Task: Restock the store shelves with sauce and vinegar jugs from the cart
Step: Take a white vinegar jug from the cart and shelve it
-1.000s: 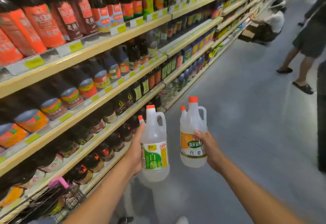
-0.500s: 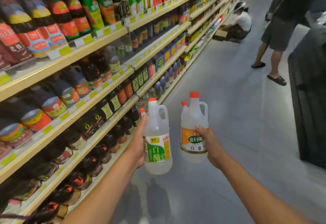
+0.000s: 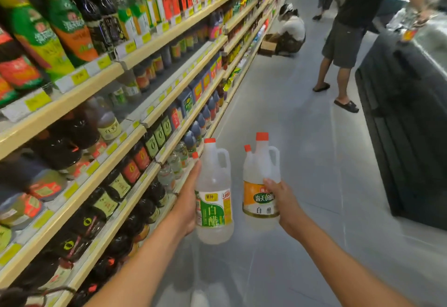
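You are standing in a shop aisle with both bare arms stretched out in front of you, a clear vinegar jug in each hand. Your left hand (image 3: 187, 200) is wrapped around the side of the green-labelled jug (image 3: 214, 200), fingers closed behind it and out of sight, thumb edge against its left wall. The jug stands upright, red cap at the top and handle loop facing right. A second red cap (image 3: 195, 155) peeks out just behind your left fingertips; you cannot tell from here whether that hand holds a second jug too.

Your right hand (image 3: 281, 201) is closed on the lower right side of the orange-labelled jug (image 3: 262, 186), fingertips pressed on its front just above the label. It is also upright, with a red cap, and a smaller red cap (image 3: 247, 148) shows just to its left, seemingly a second jug tucked behind it. The two gripped jugs are near each other, not touching.

To the left of your left hand run the store shelves (image 3: 135, 135), pale wooden edges with yellow price tags, packed with dark sauce bottles. A few clear jugs (image 3: 175, 164) sit on the low shelf just beyond your left fingers.

Beyond your right hand lies grey floor (image 3: 302, 125). Further ahead a person crouches (image 3: 291, 32) by a cardboard box, and another person in shorts (image 3: 343, 41) stands beside a dark counter (image 3: 411, 125).
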### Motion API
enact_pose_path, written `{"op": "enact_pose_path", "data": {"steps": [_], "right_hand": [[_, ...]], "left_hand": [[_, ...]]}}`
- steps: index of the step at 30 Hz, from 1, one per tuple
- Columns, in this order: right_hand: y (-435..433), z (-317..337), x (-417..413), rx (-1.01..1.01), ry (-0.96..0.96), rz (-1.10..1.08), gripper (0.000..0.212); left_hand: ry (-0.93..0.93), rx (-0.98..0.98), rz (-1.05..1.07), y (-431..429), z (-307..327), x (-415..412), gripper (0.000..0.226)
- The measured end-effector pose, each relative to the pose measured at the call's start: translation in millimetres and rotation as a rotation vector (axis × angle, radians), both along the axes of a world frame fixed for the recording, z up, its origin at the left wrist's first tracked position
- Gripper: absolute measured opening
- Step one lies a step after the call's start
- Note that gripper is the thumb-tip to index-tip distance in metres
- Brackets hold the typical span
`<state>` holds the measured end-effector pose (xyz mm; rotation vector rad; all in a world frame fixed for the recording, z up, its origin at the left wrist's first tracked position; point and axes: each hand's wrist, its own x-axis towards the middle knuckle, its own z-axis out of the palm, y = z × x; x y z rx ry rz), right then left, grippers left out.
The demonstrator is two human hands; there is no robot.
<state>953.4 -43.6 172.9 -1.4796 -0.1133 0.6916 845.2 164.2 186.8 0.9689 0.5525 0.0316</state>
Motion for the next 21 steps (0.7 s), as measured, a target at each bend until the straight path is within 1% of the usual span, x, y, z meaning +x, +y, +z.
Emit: {"op": "enact_pose_path", "data": {"steps": [6,9,12,14,18,21], "right_hand": [[42.1,7.7,68.5,-0.011,-0.014,-0.020,0.070],[61.1,7.1,108.9,-0.039,-0.035,-0.005,0.075],[81.4,2.9,153.6,-0.061,-0.043,0.037,0.082],[96.0,-1.3,185.3,-0.085,-0.041,0.057,0.083],[132.4,-6.3,249.1,-0.120,-0.046,0.151,0.077],[162.4,-6.4,286.5,-0.107,-0.064,0.245,0.076]], "left_hand": [[-0.029,0.001,-0.055,45.1,-3.0,82.4,0.068],[-0.064,-0.024,-0.061,63.5,-3.4,119.7,0.068],[-0.071,-0.008,-0.046,81.5,-6.2,154.5,0.069],[-0.074,-0.006,-0.034,93.8,-6.7,176.4,0.070],[-0.056,-0.015,0.082,117.0,-8.1,213.8,0.068],[-0.030,-0.022,0.182,132.8,-7.8,230.4,0.072]]}}
